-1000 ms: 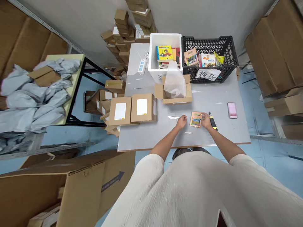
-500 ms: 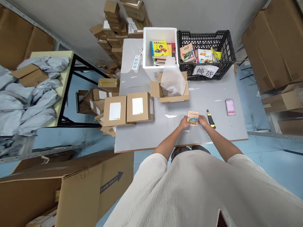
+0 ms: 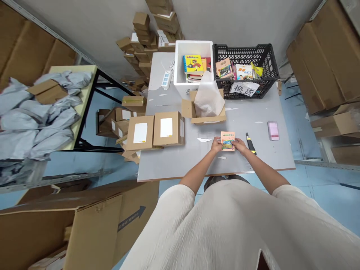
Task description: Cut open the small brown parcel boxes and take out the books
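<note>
Now, a small peach-coloured book (image 3: 227, 136) between both hands (image 3: 216, 144).

Left hand (image 3: 216, 144) grips the left edge of a small orange-covered book (image 3: 227, 137); right hand (image 3: 239, 146) holds its right edge, overlapping the cover. Just right of the right hand, a black-and-yellow cutter (image 3: 251, 144) lies on the grey desk (image 3: 174, 161). Beyond the left hand stands an open carton (image 3: 208, 120) containing white wrapping (image 3: 209, 99); left of that hand, two labelled boxes (image 3: 166, 139) adjoin.
</note>
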Demonstrator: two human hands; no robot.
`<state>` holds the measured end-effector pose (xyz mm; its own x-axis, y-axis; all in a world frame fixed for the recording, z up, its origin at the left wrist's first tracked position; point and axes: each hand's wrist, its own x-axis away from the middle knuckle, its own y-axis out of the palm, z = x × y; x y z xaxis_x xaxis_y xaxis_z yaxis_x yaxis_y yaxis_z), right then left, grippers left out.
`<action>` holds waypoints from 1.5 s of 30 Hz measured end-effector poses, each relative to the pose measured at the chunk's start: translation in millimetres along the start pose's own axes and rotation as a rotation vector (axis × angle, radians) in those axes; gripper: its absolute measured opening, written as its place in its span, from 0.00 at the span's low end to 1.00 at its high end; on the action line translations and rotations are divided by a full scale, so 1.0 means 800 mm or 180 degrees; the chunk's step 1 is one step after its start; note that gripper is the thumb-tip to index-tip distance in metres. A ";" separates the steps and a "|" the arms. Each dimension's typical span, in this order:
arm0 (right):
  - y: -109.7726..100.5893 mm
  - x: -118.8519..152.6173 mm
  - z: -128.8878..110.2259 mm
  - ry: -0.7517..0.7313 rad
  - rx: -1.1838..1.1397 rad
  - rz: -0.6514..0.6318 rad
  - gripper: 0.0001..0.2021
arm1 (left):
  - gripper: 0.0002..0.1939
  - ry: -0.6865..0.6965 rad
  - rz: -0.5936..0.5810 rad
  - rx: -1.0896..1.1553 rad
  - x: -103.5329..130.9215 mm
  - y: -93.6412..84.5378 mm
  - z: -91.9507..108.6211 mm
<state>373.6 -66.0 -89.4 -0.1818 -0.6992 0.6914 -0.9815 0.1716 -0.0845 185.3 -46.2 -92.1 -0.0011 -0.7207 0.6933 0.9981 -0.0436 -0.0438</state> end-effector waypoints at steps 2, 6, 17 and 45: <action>0.000 0.006 -0.009 -0.0017 -0.0066 -0.0096 0.17 | 0.26 0.0049 -0.0051 0.0053 0.008 0.000 0.007; -0.006 0.019 -0.031 -0.0224 -0.0191 -0.0029 0.13 | 0.21 0.0384 -0.0072 -0.0036 0.022 -0.002 0.023; 0.001 0.068 -0.093 -0.1581 0.0144 -0.0013 0.21 | 0.14 0.1501 -0.0173 -0.0167 0.065 0.025 0.076; -0.012 0.078 -0.119 -0.1556 0.0260 0.0090 0.22 | 0.16 0.1060 0.0317 -0.0021 0.065 -0.002 0.100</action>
<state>377.1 -44.8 23.0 -0.1960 -0.9421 0.2722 -0.9737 0.1541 -0.1678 189.0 -28.5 1.8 0.0750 -0.9078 0.4125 0.9939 0.0345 -0.1049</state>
